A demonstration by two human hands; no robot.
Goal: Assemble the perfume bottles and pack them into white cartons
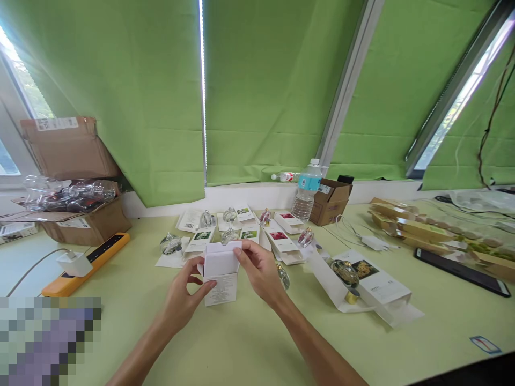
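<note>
A small white cardboard box [222, 292] with fine print on its side stands at the table's middle, a plain white card insert [222, 260] rising from its top. My left hand [189, 287] grips the box from the left, thumb on its front and fingers behind. At the upper right, my right hand [257, 265] pinches the white insert between thumb and fingers. Just behind are several flat white boxes with plant pictures, such as one with a red picture [284, 244], and small glass bottles, one at the left [171, 244].
An open white box [378, 284] lies at right with a larger glass bottle [345, 273]. Behind stand a water bottle [308, 190] and a brown carton [332, 202]. A black phone [461, 271] lies far right. An orange power strip [86, 265] and stacked cartons [86, 228] are at left.
</note>
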